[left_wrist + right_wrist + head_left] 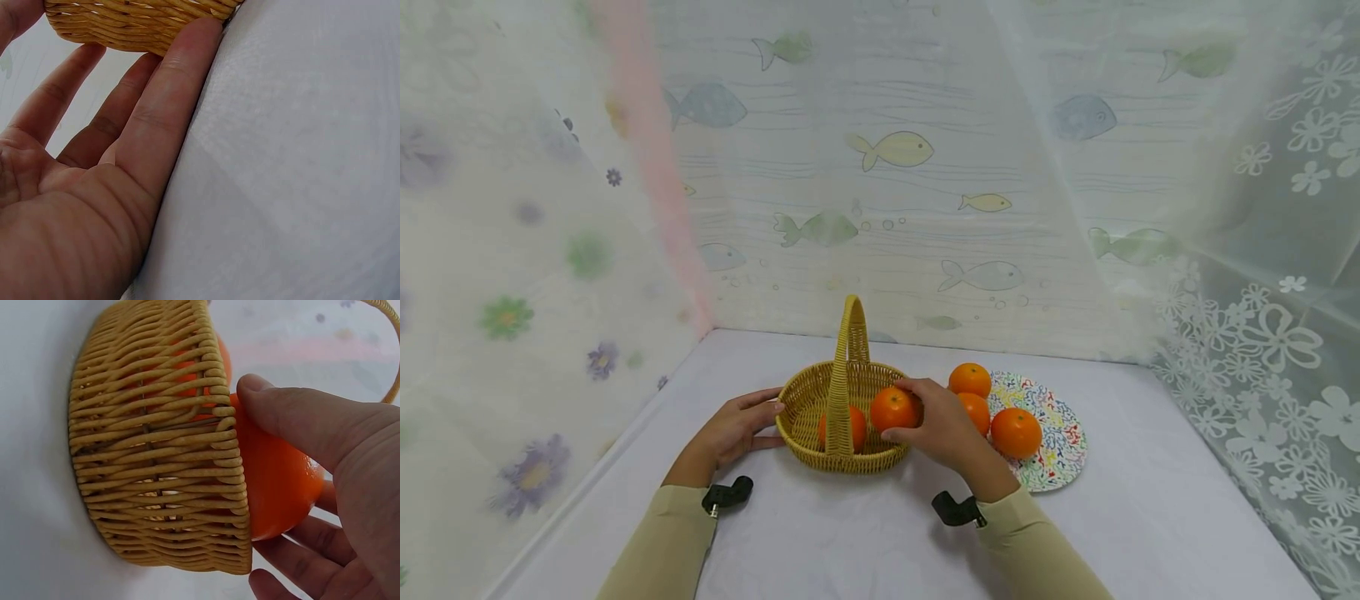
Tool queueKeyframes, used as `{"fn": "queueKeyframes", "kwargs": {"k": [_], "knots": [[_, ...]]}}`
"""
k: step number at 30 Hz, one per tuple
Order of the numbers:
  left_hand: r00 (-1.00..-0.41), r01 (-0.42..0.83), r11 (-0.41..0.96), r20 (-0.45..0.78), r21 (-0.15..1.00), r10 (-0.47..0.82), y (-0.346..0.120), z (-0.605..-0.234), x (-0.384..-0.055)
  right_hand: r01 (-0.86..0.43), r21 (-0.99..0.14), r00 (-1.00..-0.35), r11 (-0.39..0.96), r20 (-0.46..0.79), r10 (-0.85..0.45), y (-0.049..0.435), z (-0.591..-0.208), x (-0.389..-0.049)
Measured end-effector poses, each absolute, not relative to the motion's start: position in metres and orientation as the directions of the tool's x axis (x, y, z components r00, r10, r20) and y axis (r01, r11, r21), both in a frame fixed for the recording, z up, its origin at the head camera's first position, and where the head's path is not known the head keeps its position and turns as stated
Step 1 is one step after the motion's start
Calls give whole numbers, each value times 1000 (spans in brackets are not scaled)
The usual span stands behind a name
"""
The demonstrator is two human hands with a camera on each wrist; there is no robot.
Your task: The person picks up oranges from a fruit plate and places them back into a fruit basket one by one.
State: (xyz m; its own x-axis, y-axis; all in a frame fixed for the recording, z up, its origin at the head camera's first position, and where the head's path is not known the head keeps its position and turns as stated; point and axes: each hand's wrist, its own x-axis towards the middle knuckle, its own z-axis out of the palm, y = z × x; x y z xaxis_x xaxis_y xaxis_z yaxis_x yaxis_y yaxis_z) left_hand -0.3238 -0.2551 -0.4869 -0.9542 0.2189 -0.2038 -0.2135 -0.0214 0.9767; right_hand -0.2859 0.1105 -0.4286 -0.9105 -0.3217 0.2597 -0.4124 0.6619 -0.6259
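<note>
A yellow wicker basket [806, 454] with a tall arched handle stands on the table, one orange [856, 429] lying inside behind the handle. My left hand [739, 429] is at the basket's left side. In the left wrist view its fingers [156, 112] stretch out nearly straight, tips against the woven wall. My right hand [946, 423] holds another orange [893, 410] at the basket's right rim, thumb on one side and fingers round the other. From the right wrist, that orange [275, 478] shows partly behind the basket wall [156, 444].
To the right lies a round plate [1060, 450] with a colourful squiggle pattern. Several oranges are on or beside it: one at the back [970, 380], one partly behind my right hand [974, 412] and one in front [1017, 432]. Patterned curtains [880, 208] enclose the white-covered table [820, 533].
</note>
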Motion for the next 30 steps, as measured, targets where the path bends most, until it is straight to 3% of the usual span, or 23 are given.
{"fn": "queueKeyframes", "kwargs": {"k": [30], "knots": [[-954, -212, -20, -203, 977, 220, -253, -505, -332, -406, -594, -911, 695, 207, -355, 107, -443, -288]]}}
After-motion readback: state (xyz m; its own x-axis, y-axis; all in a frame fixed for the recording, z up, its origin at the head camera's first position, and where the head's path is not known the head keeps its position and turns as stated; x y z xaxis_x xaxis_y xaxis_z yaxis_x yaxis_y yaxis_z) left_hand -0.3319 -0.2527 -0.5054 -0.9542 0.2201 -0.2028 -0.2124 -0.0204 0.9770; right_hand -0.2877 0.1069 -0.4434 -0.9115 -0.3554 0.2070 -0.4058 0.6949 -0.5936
